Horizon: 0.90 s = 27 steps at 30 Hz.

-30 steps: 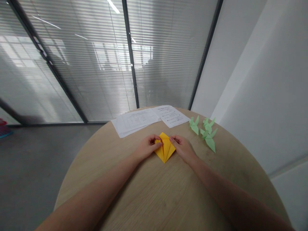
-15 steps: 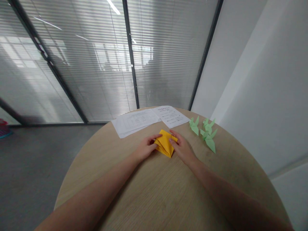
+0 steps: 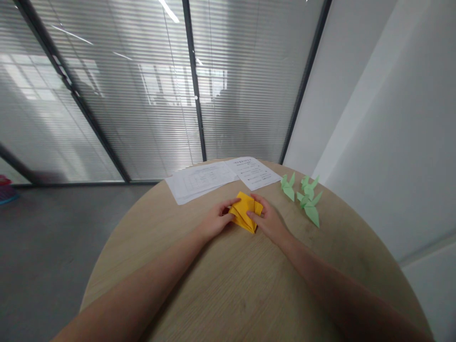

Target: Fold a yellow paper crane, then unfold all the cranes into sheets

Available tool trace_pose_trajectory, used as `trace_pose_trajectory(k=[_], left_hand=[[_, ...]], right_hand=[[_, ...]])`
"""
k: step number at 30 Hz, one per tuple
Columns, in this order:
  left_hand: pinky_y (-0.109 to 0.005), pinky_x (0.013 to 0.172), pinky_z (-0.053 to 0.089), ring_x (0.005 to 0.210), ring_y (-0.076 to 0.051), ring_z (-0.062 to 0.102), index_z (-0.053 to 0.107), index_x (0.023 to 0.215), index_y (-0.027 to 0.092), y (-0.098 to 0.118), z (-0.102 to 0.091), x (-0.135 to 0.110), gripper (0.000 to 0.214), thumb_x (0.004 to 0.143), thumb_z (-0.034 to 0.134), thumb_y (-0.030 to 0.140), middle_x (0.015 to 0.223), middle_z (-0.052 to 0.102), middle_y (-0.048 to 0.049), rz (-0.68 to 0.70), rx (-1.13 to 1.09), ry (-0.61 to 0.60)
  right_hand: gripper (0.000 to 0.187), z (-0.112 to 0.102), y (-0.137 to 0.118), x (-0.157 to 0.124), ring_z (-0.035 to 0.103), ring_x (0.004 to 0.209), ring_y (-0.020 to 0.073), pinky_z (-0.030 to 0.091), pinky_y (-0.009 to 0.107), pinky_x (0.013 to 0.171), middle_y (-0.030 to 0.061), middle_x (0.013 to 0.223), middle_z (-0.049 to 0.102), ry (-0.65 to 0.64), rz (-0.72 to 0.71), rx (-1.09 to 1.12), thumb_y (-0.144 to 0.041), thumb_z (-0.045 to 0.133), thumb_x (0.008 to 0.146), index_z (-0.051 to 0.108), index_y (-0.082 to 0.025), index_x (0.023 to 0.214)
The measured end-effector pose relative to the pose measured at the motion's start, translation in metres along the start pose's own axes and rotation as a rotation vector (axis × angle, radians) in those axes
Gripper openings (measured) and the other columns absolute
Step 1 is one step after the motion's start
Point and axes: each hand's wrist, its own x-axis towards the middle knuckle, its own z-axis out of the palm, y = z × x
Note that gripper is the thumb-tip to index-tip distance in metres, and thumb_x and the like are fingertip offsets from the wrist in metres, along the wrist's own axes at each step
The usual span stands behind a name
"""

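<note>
Between my hands, just over the wooden table (image 3: pixel 228 280), is a piece of folded yellow paper (image 3: pixel 245 207) with several creases, its narrow point towards me. My left hand (image 3: pixel 216 221) pinches its left edge, thumb in front and fingers behind. On the opposite side my right hand (image 3: pixel 270 219) grips the paper, with the thumb lying across the front near the middle. The right hand's other fingers are partly hidden behind the paper. Right of that hand stand three light green folded paper birds (image 3: pixel 311 213).
Printed white sheets (image 3: pixel 203 180) lie at the table's far side, behind the yellow paper. Glass panels with blinds (image 3: pixel 156 114) rise beyond the table, and a white wall (image 3: pixel 402 142) stands to the right. A red and blue object (image 3: pixel 6 190) sits on the floor at far left.
My right thumb has moved down and to the left across the yellow paper, and the front crease there looks flatter. My left hand keeps its place.
</note>
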Motion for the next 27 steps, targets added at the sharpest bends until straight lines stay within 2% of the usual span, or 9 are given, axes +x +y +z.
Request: trace_pose_trajectory(k=[5, 8, 11, 16, 21, 27], left_hand=[[-0.043, 0.097, 0.048, 0.109, -0.028, 0.065, 0.065, 0.131, 0.019, 0.003, 0.000, 0.000, 0.060, 0.071, 0.064, 0.017, 0.123, 0.072, -0.0102, -0.007, -0.030, 0.008], [-0.045, 0.102, 0.046, 0.114, -0.029, 0.064, 0.067, 0.130, 0.019, 0.003, 0.001, 0.001, 0.059, 0.071, 0.064, 0.021, 0.129, 0.070, -0.0105, -0.013, -0.100, 0.036], [-0.046, 0.106, 0.044, 0.119, -0.030, 0.062, 0.068, 0.128, 0.018, 0.004, 0.002, 0.001, 0.057, 0.071, 0.064, 0.024, 0.132, 0.069, -0.0111, -0.020, -0.182, 0.071], [-0.046, 0.104, 0.046, 0.121, -0.032, 0.061, 0.069, 0.126, 0.016, 0.003, 0.001, 0.002, 0.056, 0.072, 0.062, 0.026, 0.130, 0.069, -0.0118, -0.056, -0.251, 0.111], [-0.045, 0.100, 0.049, 0.118, -0.032, 0.063, 0.067, 0.130, 0.016, -0.002, -0.004, 0.005, 0.059, 0.072, 0.059, 0.025, 0.132, 0.068, -0.0124, -0.097, -0.306, 0.162], [-0.047, 0.103, 0.048, 0.119, -0.032, 0.063, 0.067, 0.130, 0.017, -0.003, -0.004, 0.006, 0.059, 0.071, 0.061, 0.024, 0.133, 0.068, -0.0126, -0.079, -0.307, 0.129]], right_hand=[[0.057, 0.000, -0.003, 0.000, 0.062, 0.122, 0.0233, 0.052, 0.040, 0.102, 0.0068, 0.142, 0.059, -0.034, 0.040, 0.088, -0.027, 0.066, 0.081, 0.056, -0.029, 0.137], [0.059, 0.001, -0.006, -0.001, 0.070, 0.102, 0.0218, 0.060, 0.034, 0.079, 0.0087, 0.139, 0.062, -0.058, 0.100, 0.150, -0.027, 0.064, 0.079, 0.055, -0.028, 0.138], [0.062, 0.002, -0.009, -0.001, 0.071, 0.086, 0.0200, 0.057, 0.028, 0.059, 0.0081, 0.134, 0.065, -0.059, 0.154, 0.184, -0.023, 0.060, 0.076, 0.055, -0.028, 0.137], [0.057, 0.002, -0.010, -0.001, 0.070, 0.093, 0.0218, 0.056, 0.028, 0.059, 0.0057, 0.133, 0.066, -0.026, 0.154, 0.218, -0.022, 0.056, 0.075, 0.059, -0.029, 0.132], [0.053, 0.002, -0.002, 0.000, 0.068, 0.081, 0.0202, 0.055, 0.029, 0.058, 0.0076, 0.119, 0.072, -0.074, 0.164, 0.222, -0.025, 0.059, 0.075, 0.063, -0.026, 0.127], [0.049, 0.001, -0.003, 0.000, 0.068, 0.092, 0.0224, 0.057, 0.030, 0.060, 0.0084, 0.124, 0.069, -0.056, 0.170, 0.201, -0.031, 0.062, 0.077, 0.066, -0.025, 0.125]])
